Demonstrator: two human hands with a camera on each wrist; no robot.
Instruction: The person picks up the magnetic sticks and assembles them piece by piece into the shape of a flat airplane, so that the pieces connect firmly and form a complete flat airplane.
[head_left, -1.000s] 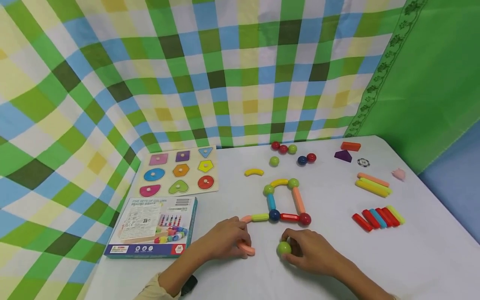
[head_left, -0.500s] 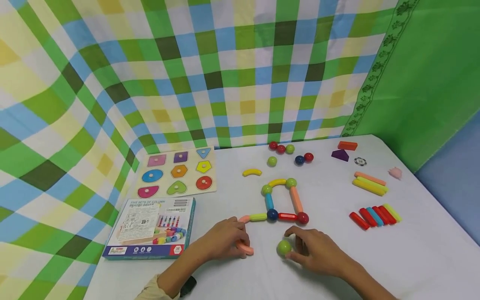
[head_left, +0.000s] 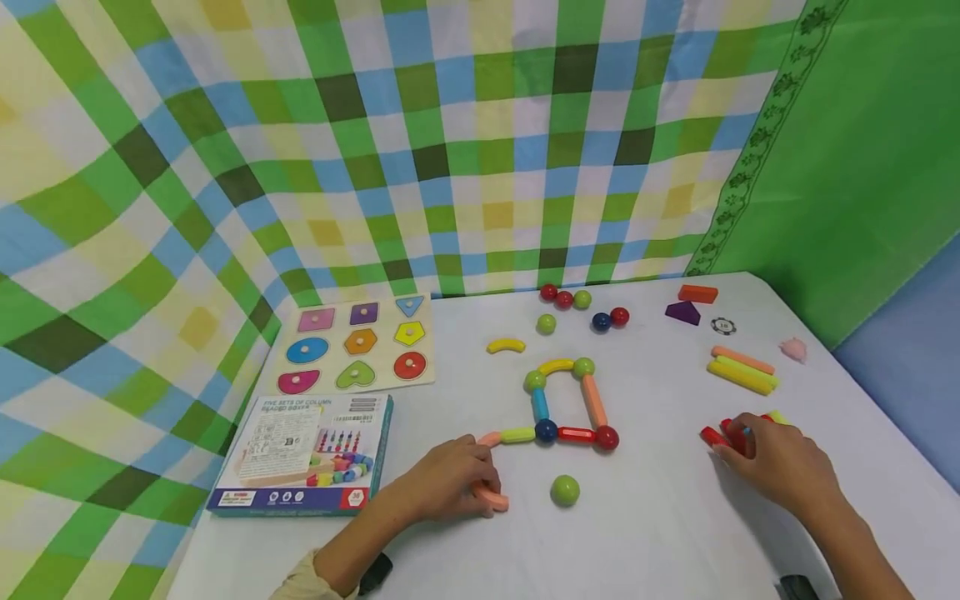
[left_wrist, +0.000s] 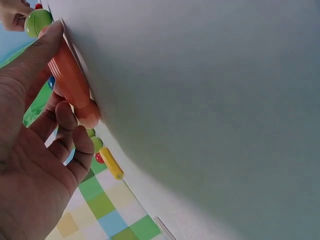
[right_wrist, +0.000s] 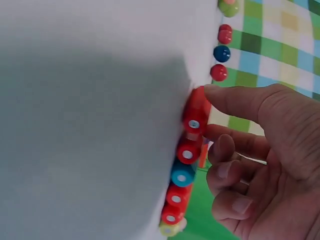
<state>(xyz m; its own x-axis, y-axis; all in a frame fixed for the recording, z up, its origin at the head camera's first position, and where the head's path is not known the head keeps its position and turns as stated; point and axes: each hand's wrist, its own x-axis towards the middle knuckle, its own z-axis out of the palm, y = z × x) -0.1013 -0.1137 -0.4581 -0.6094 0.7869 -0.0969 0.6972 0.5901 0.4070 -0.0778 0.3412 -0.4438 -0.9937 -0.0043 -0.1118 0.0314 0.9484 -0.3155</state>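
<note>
Left hand has a curved orange-pink piece pinched, thumb on one end and fingers curled behind it. Bits poke out on both sides of the hand in the head view, and I can't tell if that's one piece or two. The upper bit meets the lime stick, which runs to the dark blue ball.

That ball is a corner of a little frame lying flat on the white surface: short red bar over to the big red ball, long peach stick up to a green ball, yellow arch across to another green one, light blue stick back down.

Right hand is over at the row of loose sticks, fingers bent, thumb touching the end red stick. Can't really tell if that grip is clamped on it or just resting there. Next along are another red, a teal stick, two more reds and a lime one.

A loose green ball sits between the hands, just below the frame. Shape puzzle and picture box are off to the left.
</note>
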